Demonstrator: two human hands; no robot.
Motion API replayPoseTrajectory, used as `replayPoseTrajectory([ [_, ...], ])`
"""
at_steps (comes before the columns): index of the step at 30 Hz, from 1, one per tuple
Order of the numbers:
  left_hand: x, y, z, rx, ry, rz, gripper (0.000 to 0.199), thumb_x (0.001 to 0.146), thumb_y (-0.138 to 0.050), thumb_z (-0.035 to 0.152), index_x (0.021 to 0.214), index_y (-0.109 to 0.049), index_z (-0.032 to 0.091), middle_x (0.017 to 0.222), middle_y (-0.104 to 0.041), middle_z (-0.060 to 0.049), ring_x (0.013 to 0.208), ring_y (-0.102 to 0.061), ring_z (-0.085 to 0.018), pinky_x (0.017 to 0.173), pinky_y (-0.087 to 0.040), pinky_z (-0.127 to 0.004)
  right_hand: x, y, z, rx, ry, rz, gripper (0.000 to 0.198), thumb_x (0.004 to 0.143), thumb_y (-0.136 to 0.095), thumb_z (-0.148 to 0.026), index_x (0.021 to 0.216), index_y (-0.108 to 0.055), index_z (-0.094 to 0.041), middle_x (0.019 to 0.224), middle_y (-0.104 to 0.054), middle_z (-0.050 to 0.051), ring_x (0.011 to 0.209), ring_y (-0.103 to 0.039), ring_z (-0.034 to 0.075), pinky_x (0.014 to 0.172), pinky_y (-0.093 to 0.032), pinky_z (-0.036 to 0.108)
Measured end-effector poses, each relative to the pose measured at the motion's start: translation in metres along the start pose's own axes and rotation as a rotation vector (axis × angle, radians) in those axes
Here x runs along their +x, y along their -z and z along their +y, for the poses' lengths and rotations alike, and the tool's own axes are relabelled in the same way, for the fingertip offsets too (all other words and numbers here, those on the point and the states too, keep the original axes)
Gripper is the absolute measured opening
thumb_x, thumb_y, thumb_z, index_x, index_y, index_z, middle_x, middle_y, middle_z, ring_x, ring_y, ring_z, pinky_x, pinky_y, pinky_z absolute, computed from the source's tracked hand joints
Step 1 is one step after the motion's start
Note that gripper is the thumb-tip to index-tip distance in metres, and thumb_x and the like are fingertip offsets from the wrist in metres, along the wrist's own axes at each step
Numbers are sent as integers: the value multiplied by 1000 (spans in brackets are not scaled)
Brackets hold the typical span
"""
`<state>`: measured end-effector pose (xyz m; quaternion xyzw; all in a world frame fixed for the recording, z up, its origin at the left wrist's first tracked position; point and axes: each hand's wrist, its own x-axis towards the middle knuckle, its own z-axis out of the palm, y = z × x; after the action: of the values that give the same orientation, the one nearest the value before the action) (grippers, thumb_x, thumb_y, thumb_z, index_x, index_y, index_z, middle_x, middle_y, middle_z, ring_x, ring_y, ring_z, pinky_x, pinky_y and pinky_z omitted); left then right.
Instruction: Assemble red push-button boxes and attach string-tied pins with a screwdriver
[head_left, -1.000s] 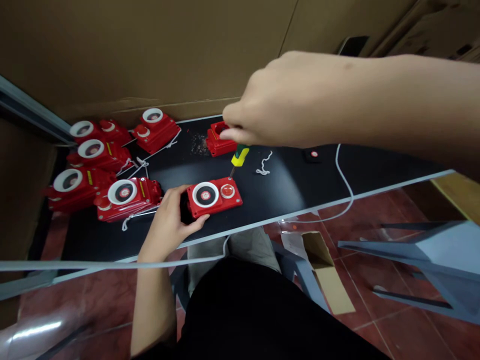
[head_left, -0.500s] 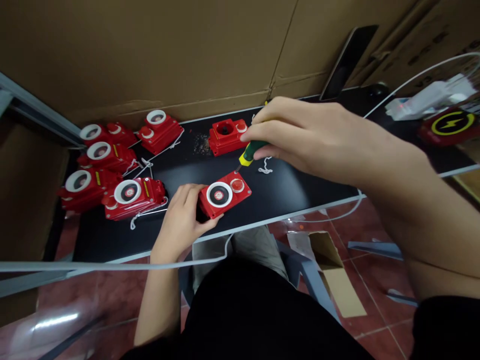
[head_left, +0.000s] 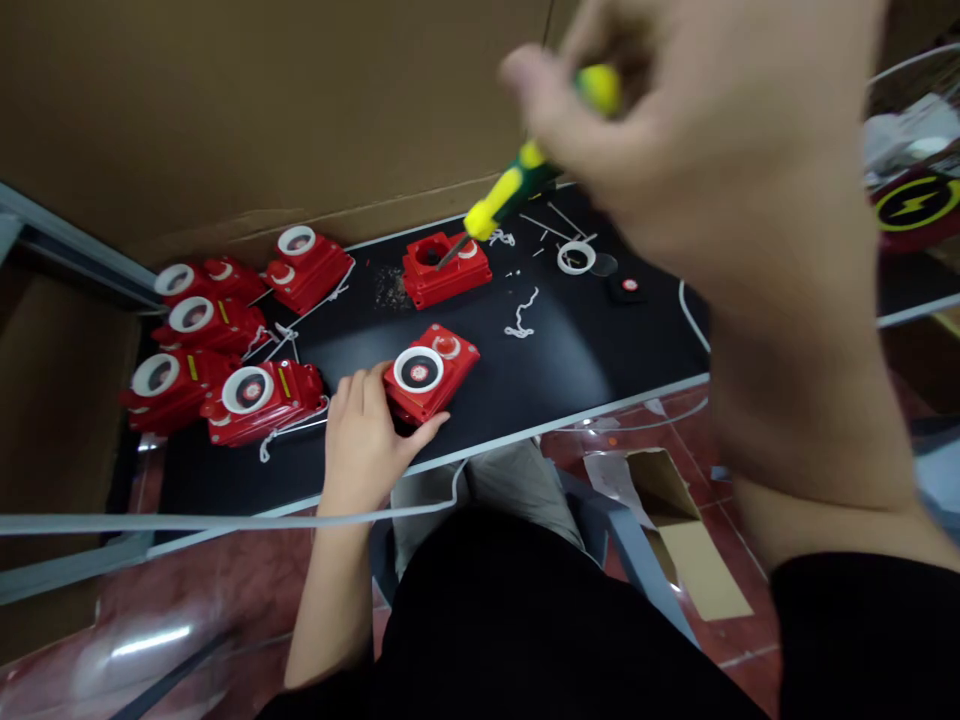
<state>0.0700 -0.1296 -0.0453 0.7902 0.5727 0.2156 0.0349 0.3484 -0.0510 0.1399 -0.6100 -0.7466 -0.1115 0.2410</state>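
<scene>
My left hand (head_left: 365,428) is closed around the near left end of a red box-shaped device (head_left: 455,358) with a white ring and black disc on top. The device rests tilted at the front of the black table. High on the right, blurred by motion, my right hand (head_left: 637,130) grips a screwdriver (head_left: 501,195) with a green and yellow handle. Its shaft points down and left, away from the held device. Behind its tip in the view stands another red housing (head_left: 448,272) with an open round hole; whether they touch I cannot tell.
Several red devices (head_left: 247,392) with white rings and cords crowd the table's left end. To the right lie a white ring (head_left: 576,257), a clear disc (head_left: 604,264), small screws and a white string (head_left: 520,327). Cardboard (head_left: 300,110) stands behind; a white cable (head_left: 225,522) crosses in front.
My right hand has lifted the screwdriver up from the corner of the held device, turning the handle upward. My left hand still holds the device, now angled differently. The view has shifted slightly.
</scene>
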Motion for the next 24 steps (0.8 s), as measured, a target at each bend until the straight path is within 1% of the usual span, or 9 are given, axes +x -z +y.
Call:
replayPoseTrajectory([
  [2, -11, -1, 5, 53, 72, 62, 123, 86, -87, 84, 170, -36, 10, 150, -66, -34, 133, -67, -56, 110, -57, -74, -29, -18, 19, 361, -179, 255, 53, 117, -50, -56, 88, -73, -17, 73, -65, 2, 76, -75, 18, 85, -56, 37],
  [4, -23, 1, 9, -4, 64, 76, 138, 84, -90, 83, 178, -19, 10, 154, -64, -34, 140, -66, -56, 115, -58, -72, -68, -52, 29, 743, -408, 324, 54, 115, -50, -62, 83, -66, -22, 66, -54, -2, 54, -60, 14, 55, -44, 30],
  [7, -40, 8, 11, -183, 6, 50, 123, 100, -85, 62, 182, -4, 20, 136, -76, -18, 129, -77, -41, 117, -61, -64, -118, -113, 17, 1327, -732, 190, 71, 95, -66, -91, 76, -63, -23, 69, -56, -1, 56, -53, 13, 53, -52, 27],
  [10, -42, 15, 12, -354, -47, -99, 91, 114, -67, 33, 181, -7, 28, 130, -82, -11, 132, -78, -32, 116, -63, -54, -132, -152, -13, 1689, -859, 26, 78, 81, -78, -96, 73, -60, -21, 71, -55, -3, 59, -51, 10, 57, -57, 26],
  [13, -27, 22, 5, -356, -142, -115, 63, 115, -63, 26, 171, -35, 31, 114, -84, -5, 111, -81, -28, 97, -68, -45, -115, -162, -27, 1782, -846, -101, 80, 76, -79, -99, 75, -62, -20, 73, -58, -3, 62, -56, 9, 59, -55, 23],
  [15, -11, 26, -2, -204, -160, 66, 55, 111, -71, 27, 161, -49, 31, 111, -80, -6, 98, -77, -28, 92, -67, -46, -104, -161, -20, 1748, -837, -100, 82, 75, -78, -101, 77, -62, -21, 76, -61, -2, 67, -63, 11, 63, -57, 23],
  [17, 7, 30, -10, -99, -188, 123, 90, 99, -90, 35, 173, -38, 28, 145, -74, -18, 127, -71, -39, 109, -63, -59, -101, -158, -5, 1626, -828, -47, 83, 75, -74, -104, 78, -64, -21, 79, -64, -1, 68, -65, 11, 61, -55, 23],
  [20, 28, 27, -16, -155, -240, -102, 134, 90, -100, 33, 185, -5, 34, 182, -46, -21, 167, -42, -46, 135, -43, -69, -110, -155, 20, 1391, -748, 39, 81, 83, -67, -103, 81, -68, -21, 69, -59, -2, 57, -55, 10, 53, -45, 22],
  [24, 34, 16, -19, -186, -245, -207, 118, 90, -100, 31, 180, -25, 39, 166, -60, -17, 163, -46, -46, 134, -44, -70, -129, -153, 46, 1323, -703, 162, 72, 91, -68, -96, 96, -67, -24, 68, -54, -5, 56, -55, 11, 49, -46, 23],
])
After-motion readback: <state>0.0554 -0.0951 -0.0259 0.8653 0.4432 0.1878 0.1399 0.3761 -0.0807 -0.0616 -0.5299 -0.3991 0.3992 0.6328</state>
